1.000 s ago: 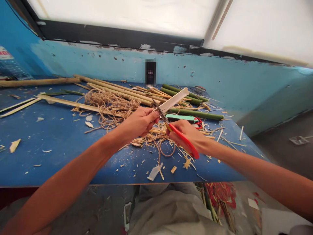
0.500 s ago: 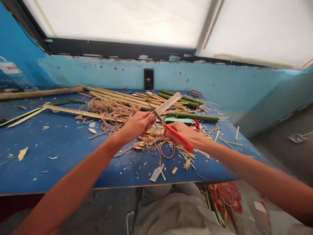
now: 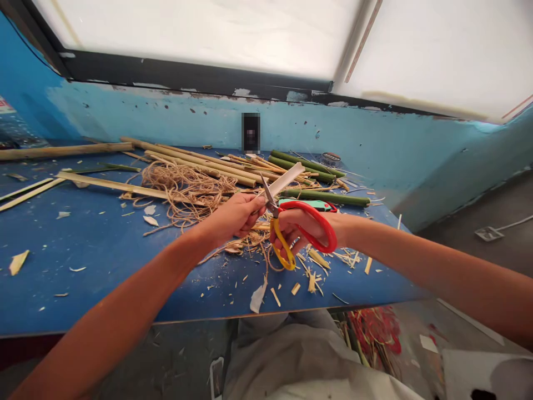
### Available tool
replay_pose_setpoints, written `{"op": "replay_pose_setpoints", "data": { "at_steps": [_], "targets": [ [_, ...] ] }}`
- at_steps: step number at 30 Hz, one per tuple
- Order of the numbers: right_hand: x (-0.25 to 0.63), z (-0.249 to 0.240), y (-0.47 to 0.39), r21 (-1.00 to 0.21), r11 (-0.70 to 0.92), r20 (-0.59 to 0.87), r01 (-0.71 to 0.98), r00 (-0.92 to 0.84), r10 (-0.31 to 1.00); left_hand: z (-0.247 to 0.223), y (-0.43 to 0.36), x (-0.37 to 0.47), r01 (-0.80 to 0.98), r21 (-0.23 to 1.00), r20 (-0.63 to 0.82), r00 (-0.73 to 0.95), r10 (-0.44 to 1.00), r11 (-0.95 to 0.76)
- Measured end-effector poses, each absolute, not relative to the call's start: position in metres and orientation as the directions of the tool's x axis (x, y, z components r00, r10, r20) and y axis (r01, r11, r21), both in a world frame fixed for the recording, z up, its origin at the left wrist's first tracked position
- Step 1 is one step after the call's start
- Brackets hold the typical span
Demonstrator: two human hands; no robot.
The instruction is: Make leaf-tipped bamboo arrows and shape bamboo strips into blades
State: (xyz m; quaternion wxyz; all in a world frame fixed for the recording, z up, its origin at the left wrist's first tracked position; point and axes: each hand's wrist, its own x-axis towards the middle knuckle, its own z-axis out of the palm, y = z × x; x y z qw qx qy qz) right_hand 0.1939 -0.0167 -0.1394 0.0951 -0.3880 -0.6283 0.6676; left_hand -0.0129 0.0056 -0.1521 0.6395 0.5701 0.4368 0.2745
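Note:
Near the middle of the head view, my left hand (image 3: 245,214) is closed on the lower end of a pale bamboo strip (image 3: 288,179), which slants up to the right. My right hand (image 3: 297,226) is closed round the handles of a pair of scissors (image 3: 272,206), one handle red and the other yellow. The scissor blades are parted and cross at the strip just beyond my left fingertips. Whether they touch the strip I cannot tell. Just behind my right hand lies a green-handled tool (image 3: 318,205).
The blue table (image 3: 116,261) carries a tangle of twine (image 3: 183,186), bamboo sticks (image 3: 208,164), green bamboo stalks (image 3: 341,198) and scattered shavings. A dark pixelated object (image 3: 251,133) stands by the wall. Red netting (image 3: 377,328) lies below the table's front edge.
My right hand has turned and the scissor handles have spread, so the yellow one now shows fully. The blades look wider apart. The view has shifted slightly, moving table items leftward.

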Motion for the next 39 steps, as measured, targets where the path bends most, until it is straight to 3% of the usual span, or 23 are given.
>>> {"op": "replay_pose_setpoints", "data": {
  "at_steps": [6,12,14,19,24,39],
  "targets": [
    [0.200,-0.134,-0.016,-0.833,0.302,-0.200,0.463,-0.763,0.615,-0.150,0.012,-0.025,0.133,0.964,-0.267,0.527,0.807,0.232],
    [0.194,-0.127,-0.022,-0.775,0.364,-0.198,0.516,-0.746,0.636,-0.151,0.012,-0.025,0.117,0.955,-0.290,0.554,0.781,0.272],
    [0.188,-0.131,-0.023,-0.746,0.342,-0.215,0.571,-0.693,0.688,-0.151,0.012,-0.026,0.111,0.952,-0.298,0.558,0.774,0.287],
    [0.181,-0.153,-0.023,-0.753,0.048,-0.306,0.656,-0.414,0.857,-0.148,0.014,-0.029,0.085,0.944,-0.307,0.574,0.759,0.318],
    [0.182,-0.169,-0.022,-0.799,0.081,-0.225,0.596,-0.421,0.878,-0.149,0.017,-0.030,0.058,0.942,-0.299,0.593,0.747,0.331],
    [0.181,-0.180,-0.015,-0.841,0.047,-0.197,0.538,-0.386,0.901,-0.151,0.028,-0.032,0.006,0.924,-0.303,0.623,0.721,0.383]
  ]
}}
